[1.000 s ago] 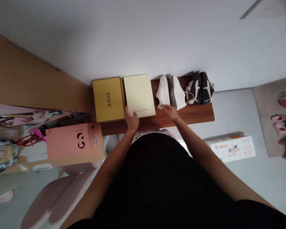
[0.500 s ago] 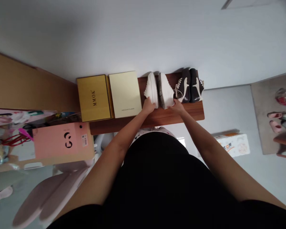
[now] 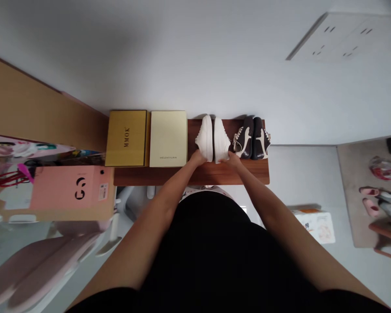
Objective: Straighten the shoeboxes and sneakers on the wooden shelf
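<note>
A pair of white sneakers stands side by side on a dark wooden shelf (image 3: 254, 174) against the wall. My left hand (image 3: 197, 158) grips the heel of the left white sneaker (image 3: 205, 137). My right hand (image 3: 232, 159) grips the heel of the right white sneaker (image 3: 220, 139). Both shoes sit upright with toes toward the wall. Right of them is a pair of dark shoes with white trim (image 3: 252, 137). To the left lie a cream box (image 3: 168, 138) and a gold box marked MMOK (image 3: 126, 138).
A pink box (image 3: 68, 191) lies on a cardboard carton at the left, beside a wooden cabinet (image 3: 35, 108). On the floor at the right are a printed white carton (image 3: 317, 224) and a mat with pink slippers (image 3: 369, 200). A pink chair (image 3: 35, 269) stands lower left.
My left hand left the cream box and went to the left white sneaker. The right white sneaker, tipped with its sole showing, now stands upright beside its mate. The view shifted slightly.
</note>
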`<state>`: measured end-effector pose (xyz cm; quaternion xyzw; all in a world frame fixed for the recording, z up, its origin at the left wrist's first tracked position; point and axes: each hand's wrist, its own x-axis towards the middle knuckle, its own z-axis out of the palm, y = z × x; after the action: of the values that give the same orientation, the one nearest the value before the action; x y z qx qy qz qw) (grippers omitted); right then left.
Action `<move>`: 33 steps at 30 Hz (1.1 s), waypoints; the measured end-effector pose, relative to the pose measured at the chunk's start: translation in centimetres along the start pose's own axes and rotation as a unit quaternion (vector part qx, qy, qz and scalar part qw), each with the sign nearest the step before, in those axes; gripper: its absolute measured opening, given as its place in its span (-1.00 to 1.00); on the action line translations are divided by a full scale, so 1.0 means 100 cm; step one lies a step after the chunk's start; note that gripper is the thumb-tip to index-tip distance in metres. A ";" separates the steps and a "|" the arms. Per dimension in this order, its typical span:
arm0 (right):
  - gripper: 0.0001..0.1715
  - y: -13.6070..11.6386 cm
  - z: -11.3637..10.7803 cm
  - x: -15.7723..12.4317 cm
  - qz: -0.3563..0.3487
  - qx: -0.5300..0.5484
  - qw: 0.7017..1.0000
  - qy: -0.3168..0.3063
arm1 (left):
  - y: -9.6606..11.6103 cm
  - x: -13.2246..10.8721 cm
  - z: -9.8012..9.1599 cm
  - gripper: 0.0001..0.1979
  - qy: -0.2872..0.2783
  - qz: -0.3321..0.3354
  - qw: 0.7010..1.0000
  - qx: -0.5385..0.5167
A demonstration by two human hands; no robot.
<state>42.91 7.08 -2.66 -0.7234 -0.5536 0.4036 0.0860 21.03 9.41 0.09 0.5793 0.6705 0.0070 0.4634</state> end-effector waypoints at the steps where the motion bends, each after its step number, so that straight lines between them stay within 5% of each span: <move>1: -0.66 -0.001 0.000 0.000 -0.012 0.003 1.000 -0.004 | -0.003 -0.002 -0.003 -0.47 -0.019 0.020 0.999 0.016; 7: -0.72 -0.014 -0.009 -0.006 -0.084 -0.072 0.994 -0.016 | -0.011 -0.017 -0.011 -0.58 -0.003 0.098 0.982 0.162; 12: -0.72 -0.037 -0.015 -0.014 -0.120 -0.211 0.970 -0.007 | 0.003 -0.022 -0.014 -0.61 -0.007 0.154 0.953 0.260; 19: -0.72 -0.075 -0.013 -0.019 -0.104 -0.303 0.945 -0.065 | 0.022 -0.019 -0.013 -0.66 -0.012 0.183 0.939 0.292; 33: -0.71 -0.090 0.006 0.005 -0.091 -0.278 0.952 -0.088 | 0.011 -0.001 -0.019 -0.70 -0.016 0.147 0.958 0.244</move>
<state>36.00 10.66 1.85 -0.6268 -0.7126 0.2863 -0.1317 20.63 10.73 1.80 0.7671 0.5514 -0.0983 0.3128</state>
